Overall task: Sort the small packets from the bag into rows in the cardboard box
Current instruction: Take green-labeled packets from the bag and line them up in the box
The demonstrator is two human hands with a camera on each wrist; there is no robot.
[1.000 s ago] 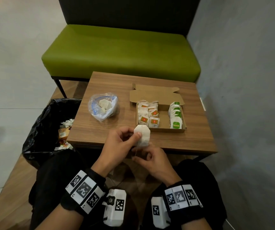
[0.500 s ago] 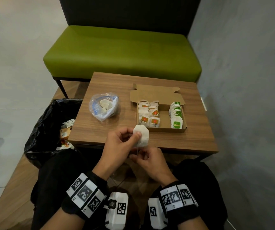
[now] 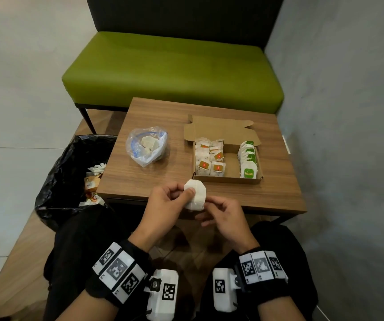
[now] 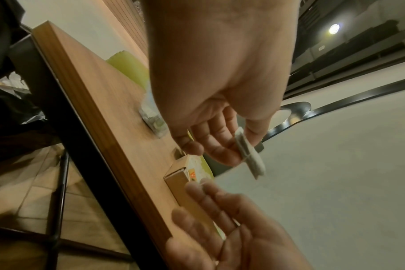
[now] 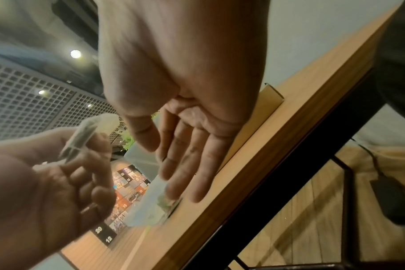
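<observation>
A white packet (image 3: 195, 194) is pinched between the thumb and fingers of my left hand (image 3: 181, 193), above the table's near edge. The left wrist view shows the packet (image 4: 254, 162) edge-on in that pinch. My right hand (image 3: 216, 209) hovers just to the right of it and below it. Its fingers (image 5: 185, 164) are straight and hold nothing. The cardboard box (image 3: 228, 180) lies open beyond the hands, with rows of red-tagged packets (image 3: 209, 158) on its left and a row of green-tagged packets (image 3: 247, 158) on its right. A clear plastic bag (image 3: 147, 144) with a few packets sits left of the box.
The wooden table (image 3: 140, 179) stands between my knees and a green bench (image 3: 172, 70). A bin lined with a black bag (image 3: 66, 172) holds wrappers at the table's left. A grey wall (image 3: 348, 135) runs close along the right side.
My right hand has drawn away from under the packet to the right, and its fingers have straightened. My left hand keeps its pinch on the packet, in nearly the same place.
</observation>
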